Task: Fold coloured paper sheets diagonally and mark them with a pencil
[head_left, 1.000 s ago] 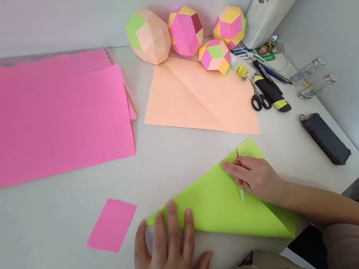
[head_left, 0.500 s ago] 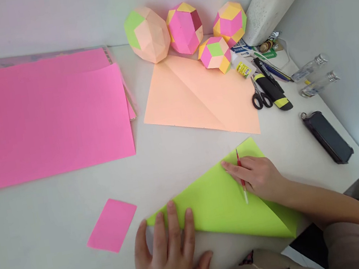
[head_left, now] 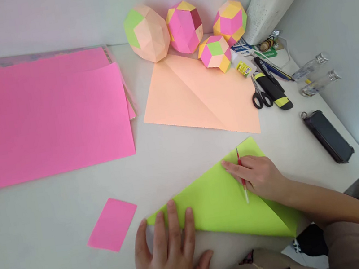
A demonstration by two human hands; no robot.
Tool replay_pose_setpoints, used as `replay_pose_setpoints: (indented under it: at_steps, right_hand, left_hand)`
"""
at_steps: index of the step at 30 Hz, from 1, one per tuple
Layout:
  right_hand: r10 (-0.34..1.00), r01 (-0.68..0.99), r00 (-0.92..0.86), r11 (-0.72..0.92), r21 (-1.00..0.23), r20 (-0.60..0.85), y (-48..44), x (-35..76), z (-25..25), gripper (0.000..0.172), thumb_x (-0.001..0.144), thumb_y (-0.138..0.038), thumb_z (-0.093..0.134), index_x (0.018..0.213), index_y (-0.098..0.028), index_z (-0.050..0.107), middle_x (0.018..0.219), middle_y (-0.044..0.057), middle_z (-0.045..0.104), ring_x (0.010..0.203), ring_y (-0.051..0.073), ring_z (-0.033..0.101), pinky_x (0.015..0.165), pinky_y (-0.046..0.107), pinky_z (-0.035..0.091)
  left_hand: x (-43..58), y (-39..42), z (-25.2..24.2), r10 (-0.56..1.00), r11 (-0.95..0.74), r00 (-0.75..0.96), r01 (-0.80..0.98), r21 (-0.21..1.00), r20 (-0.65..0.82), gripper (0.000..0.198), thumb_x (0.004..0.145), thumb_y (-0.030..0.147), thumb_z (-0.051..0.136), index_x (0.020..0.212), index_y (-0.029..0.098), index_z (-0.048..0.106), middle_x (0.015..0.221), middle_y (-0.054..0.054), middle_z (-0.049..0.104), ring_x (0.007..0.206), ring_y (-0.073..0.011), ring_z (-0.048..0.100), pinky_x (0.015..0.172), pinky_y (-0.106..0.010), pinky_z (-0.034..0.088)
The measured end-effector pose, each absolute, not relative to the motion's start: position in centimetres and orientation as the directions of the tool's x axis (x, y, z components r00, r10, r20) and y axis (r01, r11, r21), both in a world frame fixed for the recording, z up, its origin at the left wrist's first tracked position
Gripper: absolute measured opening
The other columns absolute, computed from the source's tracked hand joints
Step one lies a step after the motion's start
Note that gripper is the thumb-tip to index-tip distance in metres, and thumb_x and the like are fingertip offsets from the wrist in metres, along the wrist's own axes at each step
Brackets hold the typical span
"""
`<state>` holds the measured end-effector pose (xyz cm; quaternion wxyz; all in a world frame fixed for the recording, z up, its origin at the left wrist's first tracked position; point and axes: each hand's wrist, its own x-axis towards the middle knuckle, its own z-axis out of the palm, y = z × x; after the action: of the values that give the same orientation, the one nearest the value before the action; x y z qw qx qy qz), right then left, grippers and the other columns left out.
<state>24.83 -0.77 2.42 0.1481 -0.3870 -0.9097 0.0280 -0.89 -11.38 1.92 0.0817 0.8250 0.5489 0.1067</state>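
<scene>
A folded lime-green paper sheet (head_left: 221, 203) lies on the white table near its front edge. My left hand (head_left: 168, 259) rests flat on the sheet's left corner, fingers spread. My right hand (head_left: 257, 176) presses on the sheet's upper right part with its fingers stretched toward the fold. It holds a thin red pen (head_left: 241, 174) that lies along the hand. A small pink paper rectangle (head_left: 112, 224) sits to the left of the green sheet.
Large pink sheets (head_left: 41, 120) cover the left. A creased peach sheet (head_left: 200, 94) lies at the centre back, with several coloured paper polyhedra (head_left: 185, 29) behind it. Scissors (head_left: 259, 94), markers, glue bottles (head_left: 313, 77) and a black case (head_left: 328, 136) sit at the right, near the table edge.
</scene>
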Motion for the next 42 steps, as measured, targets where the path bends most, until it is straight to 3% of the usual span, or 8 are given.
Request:
replay_pose_setpoints:
  at_steps: [8, 16, 38, 42]
  right_hand:
    - [0.709, 0.691, -0.659, 0.702, -0.173, 0.250, -0.63, 24.79, 2.41, 0.027, 0.089, -0.005, 0.046, 0.109, -0.011, 0.063, 0.055, -0.003, 0.047, 0.049, 0.009, 0.040, 0.045, 0.021, 0.033]
    - [0.707, 0.662, -0.654, 0.707, -0.249, 0.267, -0.32, 24.78, 2.84, 0.020, 0.089, -0.007, 0.050, 0.102, -0.012, 0.063, 0.053, -0.005, 0.048, 0.047, 0.007, 0.039, 0.046, 0.018, 0.036]
    - [0.724, 0.672, -0.634, 0.689, -0.271, 0.270, -0.21, 24.78, 2.86, 0.022, 0.091, -0.008, 0.046, 0.099, -0.013, 0.065, 0.052, -0.005, 0.049, 0.046, 0.007, 0.040, 0.045, 0.019, 0.036]
    - [0.737, 0.646, -0.619, 0.675, -0.358, 0.272, -0.08, 24.76, 2.76, 0.020, 0.090, -0.008, 0.048, 0.101, -0.013, 0.065, 0.051, -0.005, 0.050, 0.045, 0.007, 0.041, 0.045, 0.018, 0.038]
  left_hand:
    - [-0.88, -11.37, 1.91, 0.925, -0.380, 0.372, 0.889, 0.256, 0.080, 0.089, 0.083, 0.059, 0.051, 0.150, 0.016, 0.013, 0.142, -0.024, 0.041, 0.117, -0.0436, 0.045, 0.101, -0.069, 0.027]
    - [-0.99, -11.12, 2.07, 0.912, -0.410, 0.401, 0.876, 0.256, 0.087, 0.089, 0.083, 0.059, 0.052, 0.151, 0.015, 0.015, 0.142, -0.013, 0.047, 0.116, -0.0437, 0.043, 0.102, -0.069, 0.025]
    - [-0.85, -11.08, 2.12, 0.922, -0.386, 0.381, 0.880, 0.277, 0.076, 0.093, 0.081, 0.058, 0.055, 0.151, 0.016, 0.010, 0.143, -0.011, 0.045, 0.114, -0.0432, 0.044, 0.101, -0.070, 0.025]
    - [-0.82, -11.10, 2.12, 0.924, -0.379, 0.376, 0.882, 0.280, 0.069, 0.093, 0.081, 0.059, 0.055, 0.151, 0.016, 0.011, 0.144, -0.011, 0.044, 0.115, -0.0429, 0.044, 0.102, -0.069, 0.023]
